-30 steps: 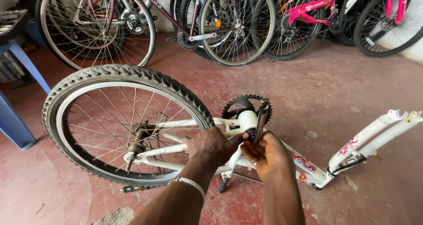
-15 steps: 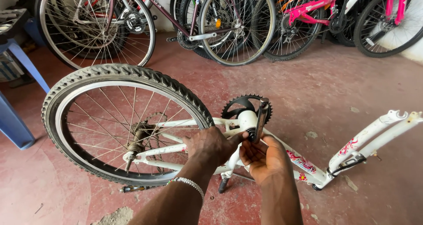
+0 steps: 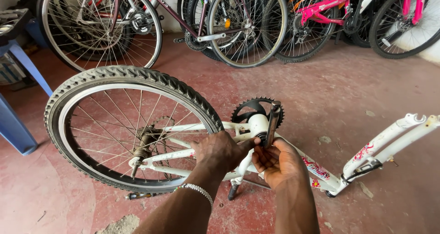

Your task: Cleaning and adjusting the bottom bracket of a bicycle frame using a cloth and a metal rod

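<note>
My white metal bicycle frame point(image 3: 321, 170) with red floral decals and black knobby-treaded rear tyre point(image 3: 137, 76), on the mottled red concrete floor point(image 3: 321, 92).

Left hand point(image 3: 220, 152) covers the bottom bracket's near face on the white frame point(image 3: 321, 170). At twelve o'clock, the parked bicycles point(image 3: 238, 23) run off the top edge; the blue stool point(image 3: 18, 124) is clipped at nine.

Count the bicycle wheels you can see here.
6, maybe more hidden. One on the white frame by the left hand and right hand: rear wheel. Five along the back.
</note>
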